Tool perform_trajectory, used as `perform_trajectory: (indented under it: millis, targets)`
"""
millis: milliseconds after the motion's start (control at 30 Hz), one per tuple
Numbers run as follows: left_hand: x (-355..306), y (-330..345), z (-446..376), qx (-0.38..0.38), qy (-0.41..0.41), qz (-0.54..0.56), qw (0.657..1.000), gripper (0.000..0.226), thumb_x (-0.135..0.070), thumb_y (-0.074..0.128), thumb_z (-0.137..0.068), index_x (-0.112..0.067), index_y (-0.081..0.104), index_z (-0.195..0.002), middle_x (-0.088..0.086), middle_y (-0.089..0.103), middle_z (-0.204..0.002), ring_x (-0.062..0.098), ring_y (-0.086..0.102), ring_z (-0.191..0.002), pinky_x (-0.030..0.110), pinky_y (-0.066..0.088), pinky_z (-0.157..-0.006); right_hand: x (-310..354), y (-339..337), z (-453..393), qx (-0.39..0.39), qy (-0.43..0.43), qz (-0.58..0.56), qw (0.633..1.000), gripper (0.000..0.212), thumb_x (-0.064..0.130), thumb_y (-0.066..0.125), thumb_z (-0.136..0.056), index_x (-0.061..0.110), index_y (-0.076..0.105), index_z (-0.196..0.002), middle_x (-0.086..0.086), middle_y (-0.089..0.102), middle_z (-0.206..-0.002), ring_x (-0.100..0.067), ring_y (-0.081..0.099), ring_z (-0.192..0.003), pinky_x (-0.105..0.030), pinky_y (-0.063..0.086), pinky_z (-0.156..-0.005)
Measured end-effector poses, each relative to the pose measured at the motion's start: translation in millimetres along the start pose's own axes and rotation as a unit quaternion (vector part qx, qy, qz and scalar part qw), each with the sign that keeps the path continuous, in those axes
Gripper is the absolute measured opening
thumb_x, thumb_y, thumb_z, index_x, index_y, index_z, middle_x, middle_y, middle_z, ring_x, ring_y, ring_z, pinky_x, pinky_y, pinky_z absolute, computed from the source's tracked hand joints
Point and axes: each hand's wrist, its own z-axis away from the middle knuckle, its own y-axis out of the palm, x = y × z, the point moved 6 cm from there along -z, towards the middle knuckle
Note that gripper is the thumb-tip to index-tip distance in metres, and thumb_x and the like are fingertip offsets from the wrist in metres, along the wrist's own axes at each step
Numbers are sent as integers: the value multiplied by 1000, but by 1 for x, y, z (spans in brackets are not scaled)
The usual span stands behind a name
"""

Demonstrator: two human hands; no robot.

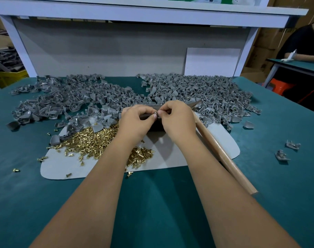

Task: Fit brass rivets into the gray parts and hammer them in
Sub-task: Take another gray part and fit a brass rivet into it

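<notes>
On the teal-covered workbench (152,203), wide heaps of gray plastic parts (197,92) sprawl just beyond your hands. Pale rounded mat (179,154) under your wrists; loose pile of small brass rivets (91,138) on it, beside and under your left forearm. Wooden-handled hammer (224,153) lies right of your right wrist, untouched. Dark block (155,127) sits below your knuckles. Left hand (136,120) and right hand (177,119) meet fingertip to fingertip, both curled, pinching one small gray piece (157,114) between them; rivet there too small to tell.
</notes>
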Motion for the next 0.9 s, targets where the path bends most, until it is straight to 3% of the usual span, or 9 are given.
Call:
perform_trajectory:
  millis: [167,267,333,500,667,767,900]
  targets:
    - [2,1,-2,-2,-6,8,1000,17,-17,72,-88,-33,70,-89,0,68,-111,32,52,-122,47,40,-108,4,-1,0,11,51,41,998,14,24,62,-85,28,62,-72,1,68,-85,-23,60,-88,-37,51,-79]
    - [4,1,-3,-3,-3,11,1000,13,-17,73,-88,-29,73,-92,1,69,-111,32,53,-121,47,40,-108,7,-2,-1,14,64,51,997,10,25,62,-84,27,66,-75,2,68,-84,-23,61,-86,-30,49,-69]
    - [4,1,-3,-6,-1,7,1000,10,-17,73,-88,-22,76,-97,3,69,-111,32,54,-120,47,40,-108,9,-1,-1,8,60,65,996,8,24,62,-83,26,67,-77,1,68,-83,-23,61,-87,-31,50,-71]
    - [1,2,-2,-14,10,-17,1000,11,-15,71,-88,-19,76,-97,-1,69,-109,30,55,-119,46,40,-107,4,0,4,-17,22,33,999,13,25,62,-86,28,63,-73,3,68,-85,-23,60,-88,-40,51,-79]
    - [0,2,-1,-10,11,-17,1000,12,-16,69,-90,-26,74,-95,-6,68,-107,31,54,-120,47,40,-107,0,4,8,-39,-68,15,997,10,24,59,-88,22,69,-86,6,64,-92,-17,53,-96,-41,45,-85]
    - [1,3,-1,-8,6,-15,1000,11,-16,67,-92,-24,74,-96,-6,67,-108,31,52,-121,47,40,-108,-6,5,7,-36,-51,-55,997,14,25,54,-90,23,68,-91,9,65,-93,-15,54,-98,-39,46,-85]
    - [3,3,-1,-5,-4,1,1000,11,-19,67,-92,-28,72,-94,-9,67,-109,30,51,-122,47,38,-110,-16,2,7,-38,32,-204,978,18,21,50,-93,25,67,-89,12,65,-83,-7,58,-83,-28,43,-69]
